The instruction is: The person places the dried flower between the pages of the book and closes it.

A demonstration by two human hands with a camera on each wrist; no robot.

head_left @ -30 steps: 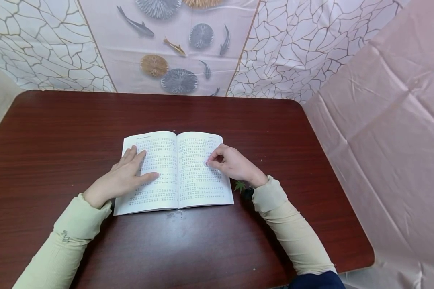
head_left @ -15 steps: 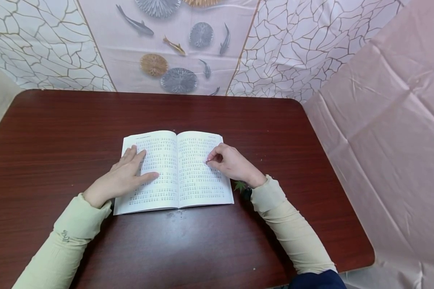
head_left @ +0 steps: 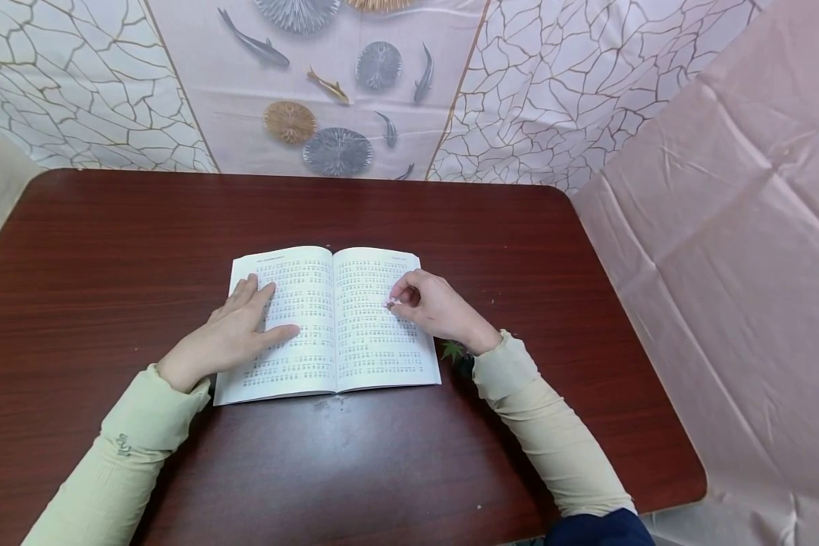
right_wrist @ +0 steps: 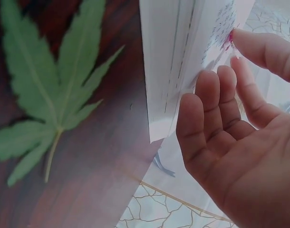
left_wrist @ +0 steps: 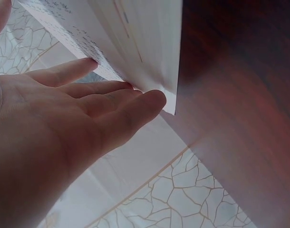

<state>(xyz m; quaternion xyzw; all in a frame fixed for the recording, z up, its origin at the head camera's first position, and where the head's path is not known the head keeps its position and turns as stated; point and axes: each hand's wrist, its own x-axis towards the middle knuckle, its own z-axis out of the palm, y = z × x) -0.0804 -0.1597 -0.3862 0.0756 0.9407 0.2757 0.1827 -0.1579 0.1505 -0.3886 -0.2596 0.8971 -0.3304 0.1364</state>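
An open book [head_left: 371, 356] with printed pages lies on the table. My left hand [head_left: 228, 335] rests on its left page, fingers straight and spread; the left wrist view shows those fingers against the book's outer edge. Over the right page, my right hand [head_left: 440, 309] pinches a small reddish-pink thing [right_wrist: 230, 40] between thumb and index finger. It is too small to tell its kind. The other fingers of that hand curl loosely beside the page edge. A green, pointed-lobed leaf [head_left: 453, 351] lies on the table just right of the book, near the right wrist.
The dark red wooden table [head_left: 143, 220] has rounded corners. Patterned cloth [head_left: 341, 91] hangs behind its far edge, and plain pinkish cloth [head_left: 723, 250] runs along the right side. A dark object [head_left: 465, 364] shows under the right wrist.
The right hand's fingertips have shifted very slightly left and up over the page, and the small reddish thing shows a little more between them. My left hand and the book stay put.
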